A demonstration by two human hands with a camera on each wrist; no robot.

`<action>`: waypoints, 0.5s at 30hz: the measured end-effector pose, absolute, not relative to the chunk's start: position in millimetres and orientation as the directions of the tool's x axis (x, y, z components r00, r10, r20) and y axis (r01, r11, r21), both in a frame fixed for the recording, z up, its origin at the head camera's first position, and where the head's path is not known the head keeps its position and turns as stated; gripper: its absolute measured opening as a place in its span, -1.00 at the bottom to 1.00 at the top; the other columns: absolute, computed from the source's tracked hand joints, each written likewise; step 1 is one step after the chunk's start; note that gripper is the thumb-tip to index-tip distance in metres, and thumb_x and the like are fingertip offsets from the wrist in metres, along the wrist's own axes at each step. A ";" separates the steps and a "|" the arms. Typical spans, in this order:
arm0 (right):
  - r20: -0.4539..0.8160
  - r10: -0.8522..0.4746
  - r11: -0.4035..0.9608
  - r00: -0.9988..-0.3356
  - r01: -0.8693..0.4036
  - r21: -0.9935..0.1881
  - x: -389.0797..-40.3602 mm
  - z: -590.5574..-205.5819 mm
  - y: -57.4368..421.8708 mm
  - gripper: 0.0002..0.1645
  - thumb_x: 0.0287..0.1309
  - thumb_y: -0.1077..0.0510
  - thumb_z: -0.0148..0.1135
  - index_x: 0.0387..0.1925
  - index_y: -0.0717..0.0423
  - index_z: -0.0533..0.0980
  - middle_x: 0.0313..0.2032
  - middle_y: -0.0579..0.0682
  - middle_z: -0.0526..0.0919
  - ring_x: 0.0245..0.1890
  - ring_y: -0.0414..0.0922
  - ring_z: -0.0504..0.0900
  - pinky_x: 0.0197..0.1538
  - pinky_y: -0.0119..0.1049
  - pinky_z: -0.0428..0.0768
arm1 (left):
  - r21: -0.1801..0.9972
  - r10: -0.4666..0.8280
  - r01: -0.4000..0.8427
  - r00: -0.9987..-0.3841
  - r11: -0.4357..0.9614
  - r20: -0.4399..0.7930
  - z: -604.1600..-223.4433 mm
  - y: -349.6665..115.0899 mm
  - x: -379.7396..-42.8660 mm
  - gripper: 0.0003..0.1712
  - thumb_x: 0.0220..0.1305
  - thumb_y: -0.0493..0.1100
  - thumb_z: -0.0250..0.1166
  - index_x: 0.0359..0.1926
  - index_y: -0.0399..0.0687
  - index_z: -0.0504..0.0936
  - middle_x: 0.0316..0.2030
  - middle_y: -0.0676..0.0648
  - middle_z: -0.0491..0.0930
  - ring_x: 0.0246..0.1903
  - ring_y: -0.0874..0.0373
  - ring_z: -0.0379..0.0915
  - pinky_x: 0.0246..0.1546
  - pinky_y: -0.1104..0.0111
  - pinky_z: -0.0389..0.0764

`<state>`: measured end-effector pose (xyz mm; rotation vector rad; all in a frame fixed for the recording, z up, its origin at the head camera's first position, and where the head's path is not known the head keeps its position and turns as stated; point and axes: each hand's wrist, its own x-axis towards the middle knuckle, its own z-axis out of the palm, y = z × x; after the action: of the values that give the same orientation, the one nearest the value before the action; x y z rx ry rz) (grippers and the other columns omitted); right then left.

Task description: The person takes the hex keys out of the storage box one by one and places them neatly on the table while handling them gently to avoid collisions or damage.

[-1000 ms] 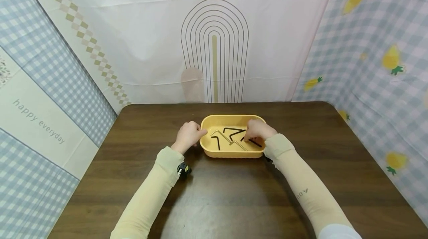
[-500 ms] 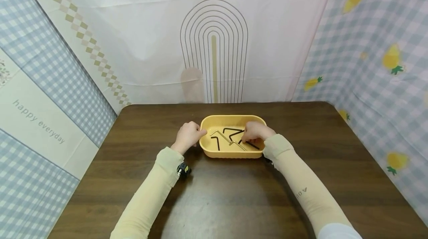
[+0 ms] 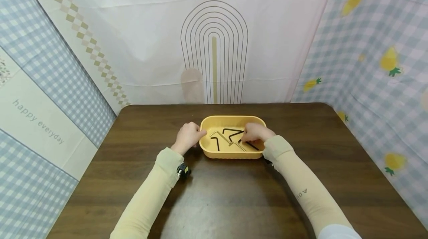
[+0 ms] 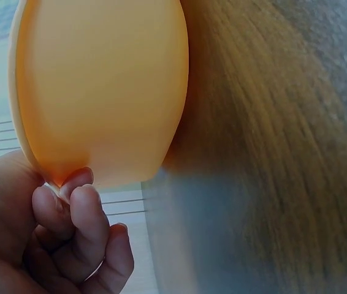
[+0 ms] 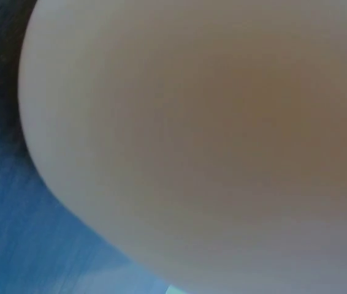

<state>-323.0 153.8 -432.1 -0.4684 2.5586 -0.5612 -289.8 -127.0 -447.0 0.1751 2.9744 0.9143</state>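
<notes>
One black hex key, pinched by the right hand in the right part of the yellow tray, has slid slightly left within the last second, apparently not lifted out; the left hand pinches the left rim.

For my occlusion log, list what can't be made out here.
- Head: the middle of the black hex key, behind the right hand.
- Head: the lettering on the right sleeve, too small.
- Left wrist: the rest of the yellow tray, cut off by the top edge.
- Right wrist: what the pale surface is, too blurred.
</notes>
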 end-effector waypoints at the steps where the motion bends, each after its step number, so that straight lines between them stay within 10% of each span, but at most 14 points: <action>1: -0.368 -0.421 0.855 -0.829 -0.228 -0.465 -322.8 -432.2 153.8 -0.60 0.04 0.22 0.18 -0.80 -0.05 0.30 -0.80 -0.16 0.30 -0.76 -0.25 0.25 -0.58 -0.40 0.24 | 0.561 0.115 0.103 -0.993 0.821 0.014 -447.3 -127.2 -289.7 -0.62 0.23 0.00 0.21 -0.68 -0.05 0.60 -0.86 0.04 0.46 -0.83 0.16 0.48 -0.58 0.28 0.49; 15: -0.309 -0.416 0.850 -0.855 -0.245 -0.467 -322.5 -436.3 154.3 -0.52 0.11 0.13 0.25 -0.82 -0.06 0.29 -0.81 -0.16 0.36 -0.75 -0.25 0.31 -0.56 -0.40 0.29 | 0.563 0.113 0.092 -0.994 0.821 -0.002 -447.5 -126.8 -288.2 -0.61 0.27 0.01 0.20 -0.62 -0.09 0.64 -0.83 0.02 0.48 -0.81 0.14 0.49 -0.58 0.28 0.47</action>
<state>-322.5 154.3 -436.3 -0.4904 2.6226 -0.5863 -288.2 -126.8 -447.5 0.1674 2.9637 0.9137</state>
